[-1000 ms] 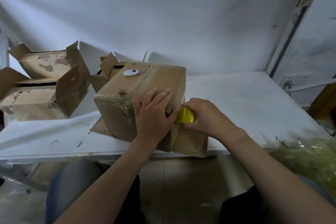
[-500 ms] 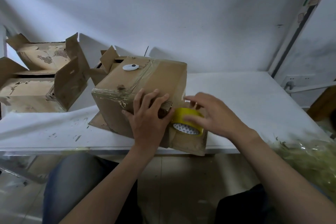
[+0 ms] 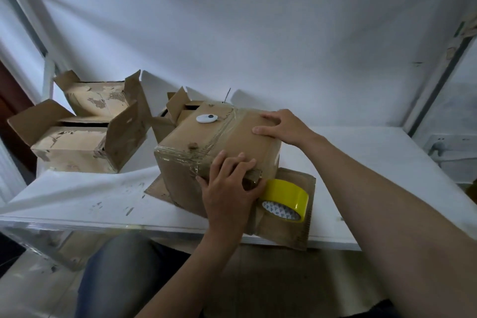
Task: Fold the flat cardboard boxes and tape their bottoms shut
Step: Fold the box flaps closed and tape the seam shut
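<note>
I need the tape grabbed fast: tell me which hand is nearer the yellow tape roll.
Left. The left hand presses the box at its near edge, right beside the yellow tape roll; the right hand rests on top, farther back.

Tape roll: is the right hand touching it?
Apart. The head view shows the right hand resting on the box top, while the tape roll lies lower, on the flat cardboard.

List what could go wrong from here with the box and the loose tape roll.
1. The tape roll lies ungripped on the cardboard sheet that overhangs the table edge; it may drop off.
2. The small white object sits loose on the box top; turning the box could throw it off.
3. Left hand and right hand only press the box, which may slide on the sheet.
</note>
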The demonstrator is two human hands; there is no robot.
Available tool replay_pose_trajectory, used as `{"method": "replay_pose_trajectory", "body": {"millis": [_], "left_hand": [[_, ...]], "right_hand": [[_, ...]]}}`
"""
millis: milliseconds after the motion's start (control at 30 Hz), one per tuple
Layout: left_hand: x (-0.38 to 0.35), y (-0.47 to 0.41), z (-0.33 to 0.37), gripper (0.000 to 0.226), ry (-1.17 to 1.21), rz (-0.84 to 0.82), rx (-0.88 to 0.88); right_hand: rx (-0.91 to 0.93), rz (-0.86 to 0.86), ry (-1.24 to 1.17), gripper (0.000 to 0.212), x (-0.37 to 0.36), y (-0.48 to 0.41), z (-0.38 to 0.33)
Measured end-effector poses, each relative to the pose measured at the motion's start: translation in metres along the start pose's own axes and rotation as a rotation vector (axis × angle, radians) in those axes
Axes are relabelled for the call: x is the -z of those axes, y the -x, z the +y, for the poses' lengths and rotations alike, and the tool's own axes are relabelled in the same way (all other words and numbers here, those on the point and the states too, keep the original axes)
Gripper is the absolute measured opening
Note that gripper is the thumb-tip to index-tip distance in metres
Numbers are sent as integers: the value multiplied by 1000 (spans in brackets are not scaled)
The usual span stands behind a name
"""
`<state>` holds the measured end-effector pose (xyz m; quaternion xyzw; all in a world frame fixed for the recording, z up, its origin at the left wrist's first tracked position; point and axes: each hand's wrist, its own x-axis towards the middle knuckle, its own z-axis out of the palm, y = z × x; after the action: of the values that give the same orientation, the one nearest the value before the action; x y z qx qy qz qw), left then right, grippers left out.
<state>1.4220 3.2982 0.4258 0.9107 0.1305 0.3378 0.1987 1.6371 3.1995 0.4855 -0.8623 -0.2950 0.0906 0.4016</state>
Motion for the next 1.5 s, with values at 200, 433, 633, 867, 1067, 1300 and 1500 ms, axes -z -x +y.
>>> {"method": "replay_pose_trajectory", "body": {"millis": [200, 433, 633, 867, 1067, 1300, 1500], "left_hand": [[8, 22, -9, 45, 81, 110, -139], [23, 52, -8, 35, 72, 190, -336], [21, 70, -5, 32, 162, 146, -519], [5, 30, 1, 36, 412, -81, -610], [-8, -24, -10, 50, 576, -363, -472], [-30, -82, -25, 62, 599, -498, -367], [-55, -121, -27, 63, 667, -583, -306]], "right_hand": [[-16, 106, -66, 86, 6, 34, 12], [-93, 208, 5, 78, 11, 92, 9], [-192, 318, 40, 61, 23, 150, 17], [-364, 494, 136, 57, 29, 202, 40], [-479, 530, 309, 65, 31, 194, 36], [-531, 513, 386, 66, 36, 163, 40], [-529, 471, 594, 60, 52, 118, 39]]}}
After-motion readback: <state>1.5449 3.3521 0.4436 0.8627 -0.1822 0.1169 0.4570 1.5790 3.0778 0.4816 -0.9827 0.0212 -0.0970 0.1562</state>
